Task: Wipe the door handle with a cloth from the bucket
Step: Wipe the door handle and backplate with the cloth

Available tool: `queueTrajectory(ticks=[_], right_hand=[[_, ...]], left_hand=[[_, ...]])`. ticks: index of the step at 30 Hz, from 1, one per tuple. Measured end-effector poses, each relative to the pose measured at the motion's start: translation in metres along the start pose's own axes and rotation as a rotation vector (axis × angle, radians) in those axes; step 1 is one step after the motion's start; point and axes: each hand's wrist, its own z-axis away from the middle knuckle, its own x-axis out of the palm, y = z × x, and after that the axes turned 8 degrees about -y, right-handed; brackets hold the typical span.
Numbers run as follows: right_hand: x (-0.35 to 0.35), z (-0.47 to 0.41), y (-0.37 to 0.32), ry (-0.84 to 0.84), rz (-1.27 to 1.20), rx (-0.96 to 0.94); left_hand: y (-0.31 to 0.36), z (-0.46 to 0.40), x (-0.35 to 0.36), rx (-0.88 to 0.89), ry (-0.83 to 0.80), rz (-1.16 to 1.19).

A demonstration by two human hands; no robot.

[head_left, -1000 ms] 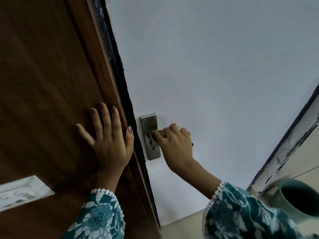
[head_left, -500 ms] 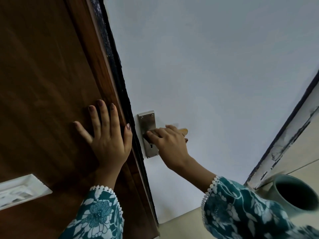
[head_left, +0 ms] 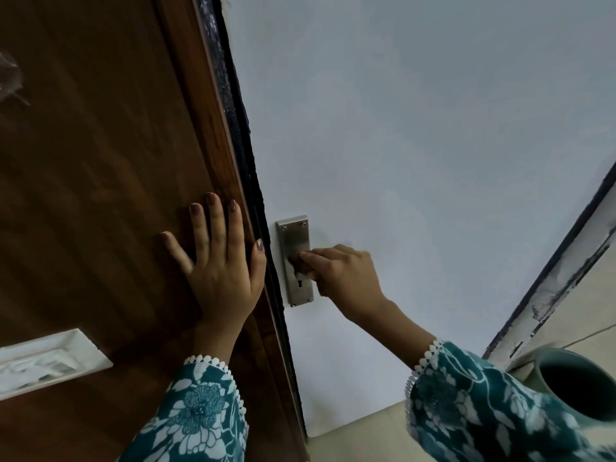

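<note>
1. The right hand is curled around the door handle, hiding most of it; the handle's direction cannot be told.
2. The metal plate runs lengthwise from 12 to 6 o'clock on the white door.
3. The left hand, at 9 o'clock from the plate, lies flat with fingers spread on the brown panel.
4. The bucket sits at 4 o'clock; no cloth can be made out.

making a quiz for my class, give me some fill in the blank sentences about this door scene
1. The left hand lies flat on the ____ wooden panel.
2. The right hand is closed around the handle at the metal ____.
3. The plate's keyhole sits ____ the right hand's fingers.
4. Both sleeves bear a ____ pattern.

Missing words: brown; plate; below; floral
</note>
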Motion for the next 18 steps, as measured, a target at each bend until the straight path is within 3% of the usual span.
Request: queueTrajectory(ticks=[8,14,18], right_hand=[[-0.015,0.012,0.035,-0.055,0.022,0.158],[-0.009,-0.004,-0.012,-0.071,0.131,-0.008],[-0.007,-0.004,0.002,-0.047,0.166,-0.031]], left_hand=[[0.000,0.000,0.004,0.007,0.035,-0.013],[0.000,0.001,0.005,0.016,0.046,-0.028],[0.000,0.001,0.005,0.024,0.047,-0.025]])
